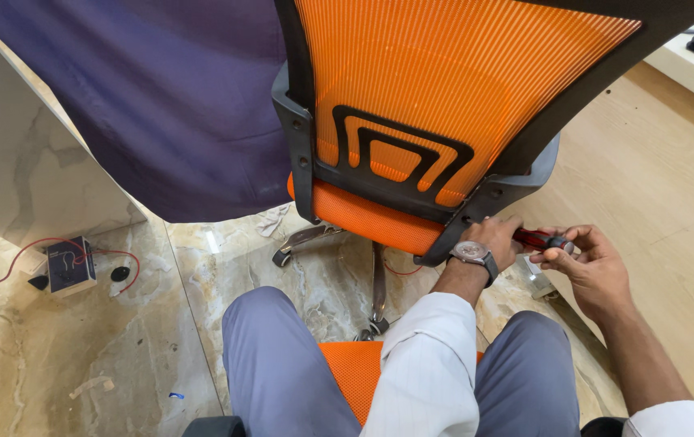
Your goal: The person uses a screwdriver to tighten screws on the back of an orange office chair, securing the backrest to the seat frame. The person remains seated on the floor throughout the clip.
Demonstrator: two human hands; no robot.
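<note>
Left hand [493,241] braces the orange mesh chair [444,97] at its lower frame corner, fingers curled, grip unclear; right hand [586,263] pinches a red-and-black screwdriver [543,239] – held level, tip toward that corner

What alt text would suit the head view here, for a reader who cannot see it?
Seen from above, a seated person's left hand, wearing a wristwatch, grips the black frame of an orange mesh office chair, while the right hand holds a red-and-black screwdriver against it. A small dark box with red wires lies on the marble floor.
</note>
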